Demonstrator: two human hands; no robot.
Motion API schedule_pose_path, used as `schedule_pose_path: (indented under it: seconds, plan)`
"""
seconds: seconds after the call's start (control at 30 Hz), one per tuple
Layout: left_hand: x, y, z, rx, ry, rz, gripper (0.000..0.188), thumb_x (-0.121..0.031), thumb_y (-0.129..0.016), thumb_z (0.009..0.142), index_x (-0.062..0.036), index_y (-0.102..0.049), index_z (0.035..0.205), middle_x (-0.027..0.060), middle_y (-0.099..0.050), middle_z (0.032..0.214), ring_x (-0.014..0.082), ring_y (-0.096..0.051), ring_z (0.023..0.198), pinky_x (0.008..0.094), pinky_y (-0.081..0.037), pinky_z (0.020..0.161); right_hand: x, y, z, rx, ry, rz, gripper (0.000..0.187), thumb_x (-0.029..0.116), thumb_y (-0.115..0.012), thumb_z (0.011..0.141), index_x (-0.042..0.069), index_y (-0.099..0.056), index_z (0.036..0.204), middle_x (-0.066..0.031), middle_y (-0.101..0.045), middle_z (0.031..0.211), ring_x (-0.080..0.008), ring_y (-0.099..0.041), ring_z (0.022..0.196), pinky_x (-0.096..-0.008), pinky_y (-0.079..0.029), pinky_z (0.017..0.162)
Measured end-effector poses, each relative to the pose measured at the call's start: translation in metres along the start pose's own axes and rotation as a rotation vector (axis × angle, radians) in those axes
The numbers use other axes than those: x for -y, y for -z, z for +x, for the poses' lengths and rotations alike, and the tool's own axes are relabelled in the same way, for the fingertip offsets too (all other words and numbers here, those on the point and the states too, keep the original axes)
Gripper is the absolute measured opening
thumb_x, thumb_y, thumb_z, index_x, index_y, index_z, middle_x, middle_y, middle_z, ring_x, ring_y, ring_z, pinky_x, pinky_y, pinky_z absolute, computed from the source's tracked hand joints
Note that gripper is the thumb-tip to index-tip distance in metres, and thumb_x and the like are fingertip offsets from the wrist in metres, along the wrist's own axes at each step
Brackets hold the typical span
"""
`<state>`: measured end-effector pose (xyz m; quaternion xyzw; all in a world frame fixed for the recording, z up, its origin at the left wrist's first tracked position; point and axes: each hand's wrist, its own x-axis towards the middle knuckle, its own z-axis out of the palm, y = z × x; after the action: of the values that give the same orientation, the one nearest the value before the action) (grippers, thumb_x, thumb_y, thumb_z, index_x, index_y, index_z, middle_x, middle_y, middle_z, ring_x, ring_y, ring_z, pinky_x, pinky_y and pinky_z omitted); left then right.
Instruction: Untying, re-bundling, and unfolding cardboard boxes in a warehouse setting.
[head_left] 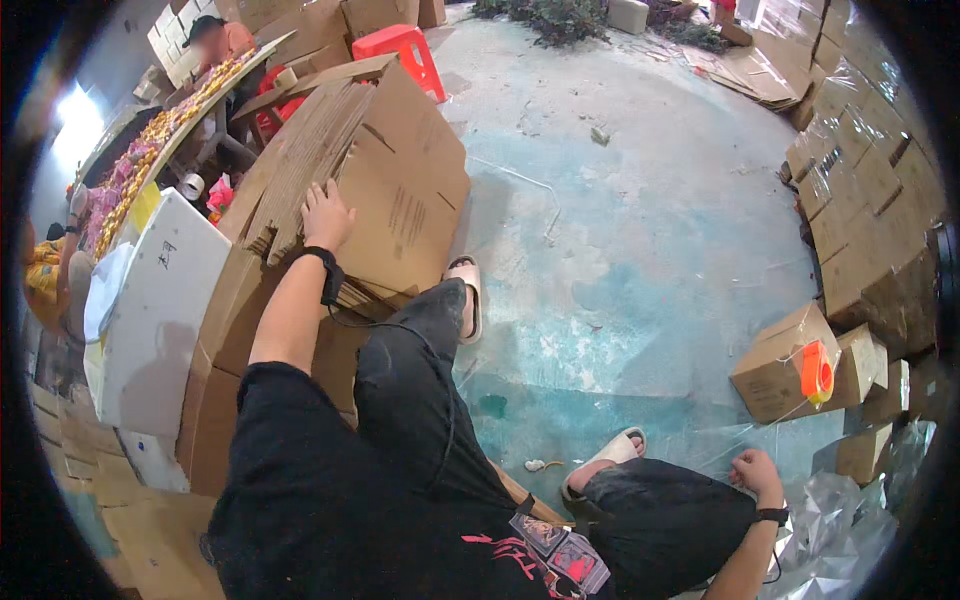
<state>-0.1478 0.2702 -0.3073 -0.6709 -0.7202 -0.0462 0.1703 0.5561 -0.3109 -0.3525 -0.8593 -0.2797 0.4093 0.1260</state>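
My left hand (327, 217) lies with fingers spread on the edges of a stack of flattened cardboard boxes (405, 190) standing on edge at my left. The outermost sheet faces the floor and bears faint print. On my right side, my right hand (757, 473) hangs beside my knee, its fingers curled in, with nothing showing in them. Beyond it, an orange tape dispenser (817, 372) rests against a taped cardboard box (787, 368).
A white board (165, 305) stands left of the stack. Behind it, people sit at a long table (165, 150) covered with small yellow items. A red stool (400, 55) is at the back. Wrapped cartons (870, 190) are piled at the right; clear plastic (835, 520) lies nearby.
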Motion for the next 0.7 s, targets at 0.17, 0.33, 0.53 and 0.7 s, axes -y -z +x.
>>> schedule_pose_path:
  seconds: [0.17,0.33,0.53,0.7]
  plan:
    - [0.003,0.008,-0.018,0.1,-0.091,0.035,0.09,-0.034,-0.068,0.09,-0.0019,-0.018,0.157,0.0304,-0.024,0.158,0.0463,-0.014,0.15,0.0595,-0.019,0.119,-0.018,-0.003,0.003,-0.041,0.045,-0.039,0.015,0.01,-0.062,0.09,-0.004,-0.067,0.086,-0.0105,-0.068,0.068,-0.0173,-0.065,0.058,-0.033,-0.052,0.053]
    - [0.002,0.0,-0.023,-0.026,-0.486,-0.248,0.082,-0.028,-0.063,0.092,-0.0007,-0.02,0.156,0.0281,-0.046,0.145,0.0397,-0.044,0.137,0.0597,-0.036,0.108,-0.011,-0.01,0.008,-0.022,0.109,-0.131,0.015,0.01,-0.062,0.088,-0.003,-0.069,0.083,-0.0107,-0.068,0.067,-0.0176,-0.065,0.057,-0.0341,-0.052,0.054]
    - [-0.067,0.017,-0.021,-0.031,-0.315,-0.396,0.044,-0.033,-0.058,0.094,-0.0003,-0.06,0.124,0.0214,-0.072,0.098,0.0415,-0.068,0.095,0.0495,-0.054,0.085,-0.005,0.0,0.006,0.008,0.301,-0.378,0.019,0.012,-0.063,0.087,-0.004,-0.07,0.08,-0.0127,-0.071,0.071,-0.019,-0.069,0.06,-0.0332,-0.054,0.056]
    - [-0.118,0.058,-0.007,-0.146,-0.401,-0.455,0.033,-0.032,-0.055,0.097,-0.0022,-0.066,0.087,0.0232,-0.07,0.098,0.0415,-0.067,0.093,0.0505,-0.053,0.083,0.009,-0.009,-0.005,-0.053,0.112,-0.132,0.022,0.015,-0.062,0.088,-0.004,-0.07,0.08,-0.0115,-0.071,0.071,-0.0185,-0.067,0.058,-0.0342,-0.054,0.057]
